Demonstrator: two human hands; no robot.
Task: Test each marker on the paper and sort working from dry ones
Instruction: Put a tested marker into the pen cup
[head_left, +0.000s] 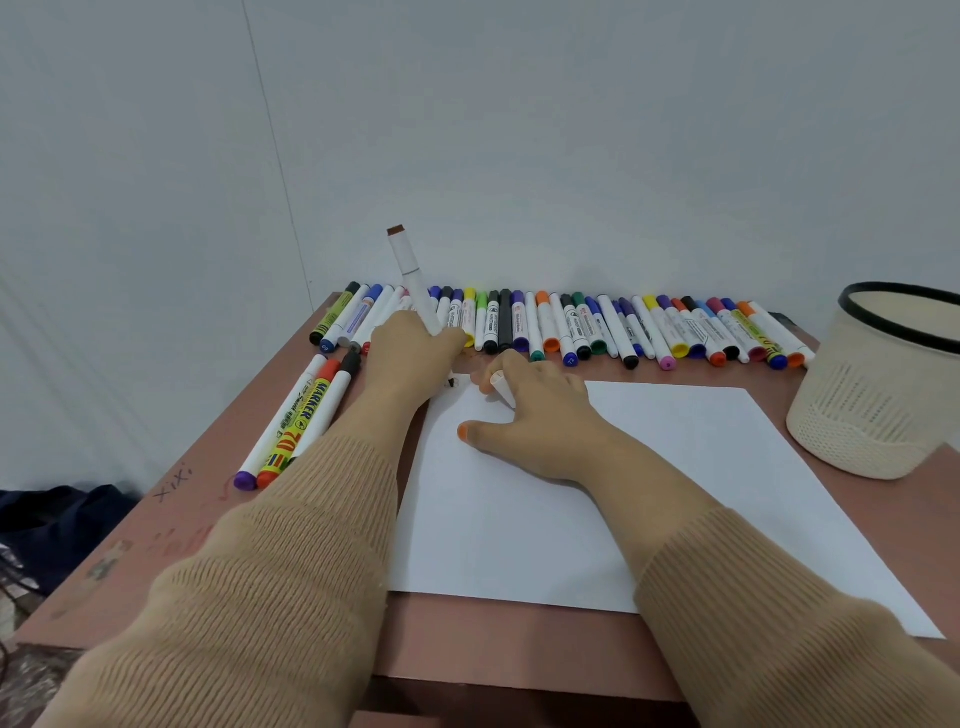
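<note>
Markers (571, 325) by the dozen line the far edge of the counter (182, 519); only a few markers (306, 415) lie apart at near left, so most of the testing likely remains. The left hand (410, 348) grips a white marker (413, 275) upright, its tip at the far-left corner of the paper (675, 467). The right hand (540, 400) rests on the sheet and pinches a white cap (503, 388).

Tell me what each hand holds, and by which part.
Left hand grips the white marker by its lower barrel. Right hand pinches a white cap between its fingers.
</note>
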